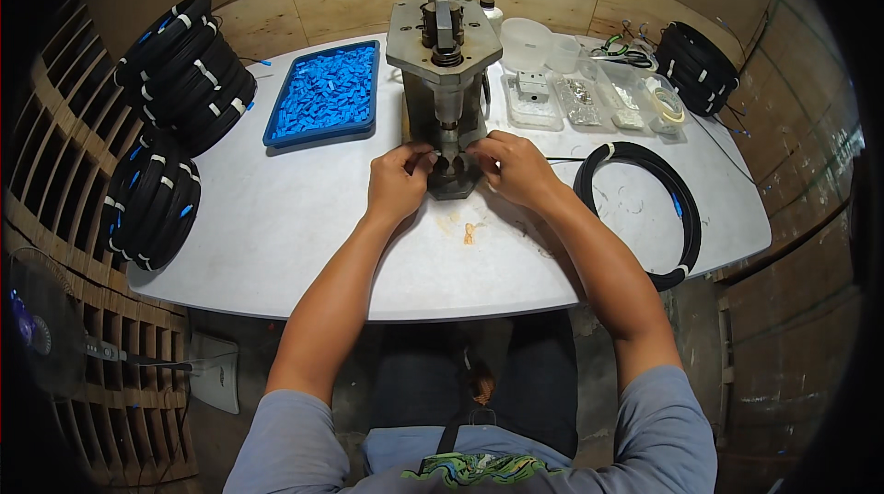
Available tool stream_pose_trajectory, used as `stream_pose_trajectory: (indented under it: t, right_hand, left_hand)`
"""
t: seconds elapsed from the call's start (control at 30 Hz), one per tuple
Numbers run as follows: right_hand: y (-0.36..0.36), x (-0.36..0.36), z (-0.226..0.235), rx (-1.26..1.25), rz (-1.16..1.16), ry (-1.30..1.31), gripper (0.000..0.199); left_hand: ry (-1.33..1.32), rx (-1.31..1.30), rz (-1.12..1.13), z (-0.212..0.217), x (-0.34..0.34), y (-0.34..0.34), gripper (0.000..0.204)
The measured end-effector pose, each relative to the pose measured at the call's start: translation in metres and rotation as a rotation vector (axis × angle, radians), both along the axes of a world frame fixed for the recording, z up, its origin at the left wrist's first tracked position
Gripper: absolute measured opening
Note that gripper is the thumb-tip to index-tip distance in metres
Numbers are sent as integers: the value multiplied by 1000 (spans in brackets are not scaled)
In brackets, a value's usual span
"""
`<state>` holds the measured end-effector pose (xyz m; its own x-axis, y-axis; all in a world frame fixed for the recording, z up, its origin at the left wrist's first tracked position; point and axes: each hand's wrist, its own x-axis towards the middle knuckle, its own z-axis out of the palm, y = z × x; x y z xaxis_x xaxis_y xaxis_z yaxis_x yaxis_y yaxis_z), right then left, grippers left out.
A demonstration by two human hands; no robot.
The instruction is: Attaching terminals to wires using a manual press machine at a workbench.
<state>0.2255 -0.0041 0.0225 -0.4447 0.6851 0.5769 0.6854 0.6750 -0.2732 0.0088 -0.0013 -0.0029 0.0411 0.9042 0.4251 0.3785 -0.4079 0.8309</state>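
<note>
A metal bench press (445,80) stands upright at the middle of the table, its ram pointing down at a small die near the base. From the left, my left hand (398,183) reaches to the die with thumb and fingers pinched; whatever is between them is too small to make out. My right hand (516,167) is closed at the other side of the die, around the end of a black cable (564,159). That cable runs right to a coil of black cable (693,227) bound with white ties. The fingertips partly hide the die.
A dark blue tray (324,139) of small blue parts sits left of the press. Stacks of black cable coils (189,80) stand far left, another coil stack (697,66) back right. Clear plastic boxes (534,112) of small metal parts and a tape roll (667,105) lie right of the press.
</note>
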Motion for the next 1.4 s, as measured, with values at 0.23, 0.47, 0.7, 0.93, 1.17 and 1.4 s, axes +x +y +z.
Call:
stream_pose_trajectory:
  t: [0.23, 0.47, 0.7, 0.93, 1.17, 1.4]
  right_hand:
    - [0, 0, 0, -18, -18, 16, 22]
    - [-1, 0, 2, 4, -12, -4, 25]
    - [-2, -1, 2, 2, 9, 14, 30]
    - [0, 1, 1, -36, -18, -12, 25]
    - [1, 0, -1, -19, -14, 5, 23]
    - [0, -1, 0, -12, -25, 16, 17]
  left_hand:
    - [15, -6, -7, 0, 0, 0, 16]
    - [13, 10, -8, -2, -1, 2, 15]
    - [3, 8, -2, -2, 0, 1, 16]
    - [22, -2, -15, 0, 0, 1, 17]
    - [16, 13, -22, -1, 0, 2, 17]
    - [38, 6, -11, 2, 0, -1, 17]
